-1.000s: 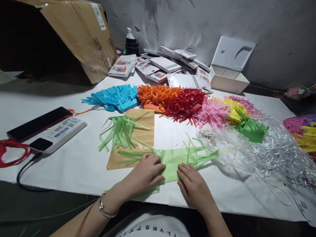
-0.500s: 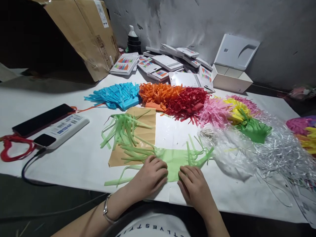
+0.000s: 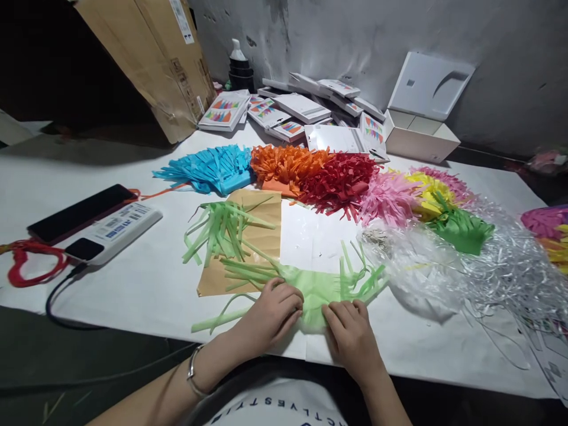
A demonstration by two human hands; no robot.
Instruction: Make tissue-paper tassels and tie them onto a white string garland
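A sheet of light green tissue paper (image 3: 314,290) lies in front of me, its two ends cut into long fringe strips. At the left of its plain middle, my left hand (image 3: 278,307) is closed with curled fingers on the near part. My right hand (image 3: 350,324) grips the right side of that near part the same way. Fingers and palms hide where the paper is pinched. Some strips spread left over a sheet of brown paper (image 3: 261,236), beside a looser bunch of green strips (image 3: 217,228). Other strips fan out past my right hand.
Blue (image 3: 208,168), orange (image 3: 288,165) and red (image 3: 341,183) fringed paper bundles line the back. Clear plastic (image 3: 421,272) and silver tinsel (image 3: 510,272) lie right. A phone (image 3: 82,213) and power bank (image 3: 115,234) lie left. Flat boxes (image 3: 302,107) are piled behind.
The near edge of the green paper looks more bent and creased between my hands, which stay almost in place. The whole view has shifted slightly.
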